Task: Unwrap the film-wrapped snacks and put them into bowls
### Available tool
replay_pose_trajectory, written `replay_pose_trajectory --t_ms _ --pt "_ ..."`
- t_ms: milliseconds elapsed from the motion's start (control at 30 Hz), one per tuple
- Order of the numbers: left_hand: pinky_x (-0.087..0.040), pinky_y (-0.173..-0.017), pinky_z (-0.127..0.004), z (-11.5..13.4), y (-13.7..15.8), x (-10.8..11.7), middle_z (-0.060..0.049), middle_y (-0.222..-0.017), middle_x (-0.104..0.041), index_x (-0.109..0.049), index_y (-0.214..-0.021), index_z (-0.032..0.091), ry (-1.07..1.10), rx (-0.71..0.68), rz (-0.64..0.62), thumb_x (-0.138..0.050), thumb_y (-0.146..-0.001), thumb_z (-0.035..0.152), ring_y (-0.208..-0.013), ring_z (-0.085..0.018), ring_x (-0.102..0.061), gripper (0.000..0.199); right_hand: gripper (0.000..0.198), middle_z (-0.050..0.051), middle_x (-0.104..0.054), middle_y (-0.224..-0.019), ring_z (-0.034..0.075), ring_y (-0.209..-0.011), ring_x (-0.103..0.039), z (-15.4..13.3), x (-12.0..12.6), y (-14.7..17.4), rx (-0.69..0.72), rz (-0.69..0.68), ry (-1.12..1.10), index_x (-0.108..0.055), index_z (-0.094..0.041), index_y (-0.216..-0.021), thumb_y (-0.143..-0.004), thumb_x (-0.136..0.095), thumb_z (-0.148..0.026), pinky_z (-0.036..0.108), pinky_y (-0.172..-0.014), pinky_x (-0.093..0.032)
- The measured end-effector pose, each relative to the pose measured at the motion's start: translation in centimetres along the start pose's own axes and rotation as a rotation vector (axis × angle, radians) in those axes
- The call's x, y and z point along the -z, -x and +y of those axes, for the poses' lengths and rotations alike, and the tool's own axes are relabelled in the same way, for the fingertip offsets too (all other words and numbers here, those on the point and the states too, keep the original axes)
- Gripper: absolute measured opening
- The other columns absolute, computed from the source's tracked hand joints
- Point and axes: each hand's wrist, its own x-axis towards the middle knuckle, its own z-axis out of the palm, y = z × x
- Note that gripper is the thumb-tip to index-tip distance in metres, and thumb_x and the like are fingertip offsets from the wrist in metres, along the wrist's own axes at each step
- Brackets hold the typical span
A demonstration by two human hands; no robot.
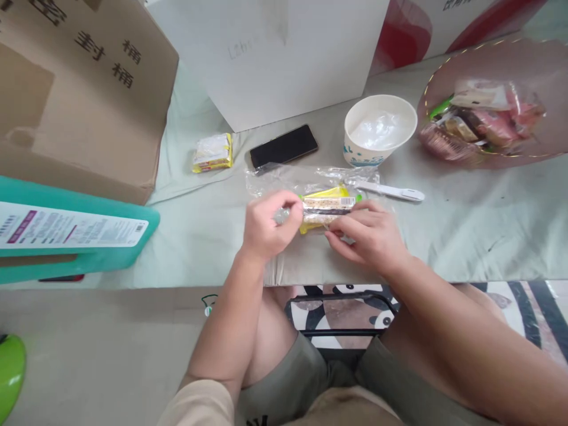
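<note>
A small wrapped snack packet [327, 210] with green ends, a barcode and a see-through middle lies between my hands. My left hand [274, 223] pinches its left end between thumb and forefinger. At its lower right corner, the fingers of my right hand [367, 234] are bent and close on the wrapper. Yellow packaging [326, 193] shows behind and below the packet. A crumpled clear plastic bag [284, 177] is spread just beyond my hands. Right of it, a white plastic handle-like piece [394, 191] lies with its left end under the clear film.
Beyond my hands are a black phone [284, 146], a yellow snack pack [213, 152] and a paper tub [379, 133] lined with plastic. A pink bowl [488, 148] of wrapped snacks stands right. Cardboard [89, 112] and white [288, 65] boxes and a teal container [137, 248] border the table.
</note>
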Motion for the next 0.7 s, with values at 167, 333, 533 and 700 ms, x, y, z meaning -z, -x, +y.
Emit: replay_pose_trajectory --t_ms 167,333,533,700 --pt "-0.031 -0.046 -0.025 -0.8 0.4 0.0 0.005 -0.048 -0.05 -0.069 -0.081 0.022 0.153 0.29 -0.481 -0.06 -0.087 0.033 -0.042 -0.01 -0.041 0.016 0.028 0.0 -0.068 -0.063 0.013 -0.051 -0.053 -0.3 0.4 1.0 -0.031 -0.164 -0.075 -0.074 -0.022 -0.1 -0.097 -0.047 -0.025 0.029 -0.054 -0.033" --pt "-0.034 -0.05 -0.026 -1.9 0.7 0.6 0.006 -0.051 -0.044 -0.066 -0.08 0.022 0.109 0.299 -0.176 -0.062 -0.086 0.033 -0.046 -0.01 -0.038 0.014 0.026 0.007 -0.075 -0.093 0.02 -0.082 -0.067 -0.4 0.8 -0.3 -0.174 -0.032 -0.013 -0.072 -0.023 -0.107 -0.095 -0.05 -0.02 0.032 -0.07 -0.048" --pt "-0.051 -0.092 -0.038 -2.2 0.3 -1.0 -0.008 -0.115 -0.069 -0.066 -0.115 0.022 -0.15 0.208 -0.248 -0.075 -0.076 0.036 -0.102 -0.024 -0.065 0.042 0.047 0.016 -0.062 -0.139 0.035 -0.13 -0.053 0.4 0.0 -2.2 -0.096 -0.224 -0.006 -0.06 -0.018 -0.134 -0.088 -0.061 -0.029 0.05 -0.107 -0.041" --pt "-0.049 -0.102 -0.043 -2.3 0.2 -1.6 -0.011 -0.123 -0.066 -0.063 -0.123 0.02 -0.183 0.196 -0.379 -0.07 -0.083 0.041 -0.113 -0.027 -0.063 0.045 0.069 0.018 -0.064 -0.131 0.037 -0.12 -0.056 0.3 0.2 -1.7 -0.182 -0.336 0.068 -0.051 -0.015 -0.144 -0.083 -0.069 -0.042 0.051 -0.103 -0.039"
